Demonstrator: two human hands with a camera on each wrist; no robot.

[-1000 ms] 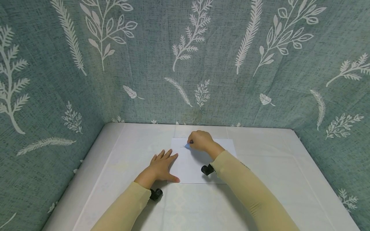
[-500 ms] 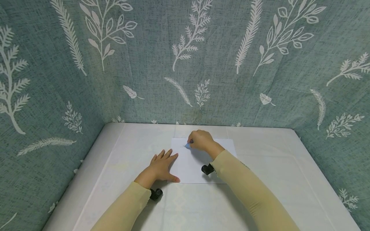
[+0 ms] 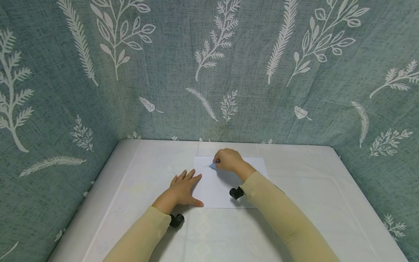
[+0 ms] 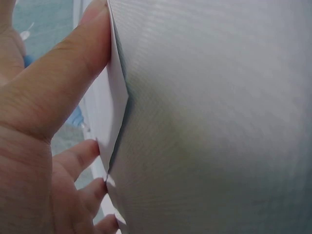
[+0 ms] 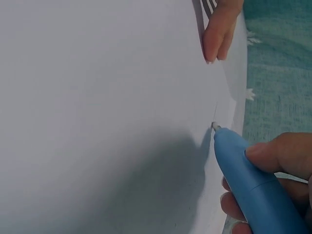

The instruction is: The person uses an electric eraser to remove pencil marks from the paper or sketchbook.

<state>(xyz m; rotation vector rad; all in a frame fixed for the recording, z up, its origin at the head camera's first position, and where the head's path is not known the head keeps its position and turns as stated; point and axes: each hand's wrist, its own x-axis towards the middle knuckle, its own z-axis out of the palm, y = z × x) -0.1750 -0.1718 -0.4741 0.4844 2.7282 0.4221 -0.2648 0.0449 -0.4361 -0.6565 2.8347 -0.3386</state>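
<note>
My right hand (image 3: 227,160) grips a thick blue pen-shaped tool (image 5: 258,190) with a narrow grey-white tip. The tip meets a white sheet of paper (image 3: 212,189), right at the end of a thin dark line (image 5: 216,109). Tiny dark specks show on the paper below the tip in the right wrist view. My left hand (image 3: 183,191) lies spread at the sheet's left side, thumb and forefinger tips on its edge. Close up in the left wrist view, the thumb (image 4: 63,68) presses at the paper's edge, and the sheet's corner stands slightly off the table.
A white cloth covers the table (image 3: 311,189). Green fabric with white leaf patterns (image 3: 209,72) hangs behind and at both sides. Black cameras sit on the left wrist (image 3: 177,220) and right wrist (image 3: 236,193).
My right hand and wrist have shifted very slightly to the right and toward me, with the blue tool still at the line. The left hand and the sheet have not moved.
</note>
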